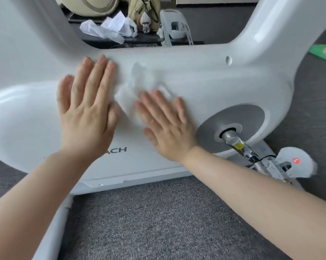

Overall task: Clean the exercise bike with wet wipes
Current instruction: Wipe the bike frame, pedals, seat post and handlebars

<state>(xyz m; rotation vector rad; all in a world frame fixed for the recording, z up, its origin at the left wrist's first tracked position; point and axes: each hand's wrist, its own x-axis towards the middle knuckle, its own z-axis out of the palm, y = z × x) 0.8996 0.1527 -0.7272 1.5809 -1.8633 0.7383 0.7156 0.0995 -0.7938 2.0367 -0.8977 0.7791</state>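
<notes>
Exercise bike (205, 87), white shell, stands on grey carpet (158, 222), its side panel facing the camera; landmark for all places below is the grey crank disc (231, 124) low on that panel. Wet wipe (128, 102), white and blurred, lies spread against the panel to the left of the disc. Right hand (167, 126): fingers straight, flat on the panel just left of the disc, fingertips pressing the wipe's lower edge; nothing gripped. Left hand (87, 104): also flat with straight fingers, farther left of the disc, touching the wipe's left edge or just beside it; blur prevents certainty. Crank arm (239, 147) runs down-right from the disc to the left pedal (293, 162), marked with a red L. Above and left of the disc, behind the frame, crumpled white wrappers (109, 27) on a dark shelf. Judged step: wiping the mid side panel, wipe driven by flat palms. Next move likely calls for steady pressure to keep the wipe flat, working toward the disc rim and crank, where it could bunch or snag.
</notes>
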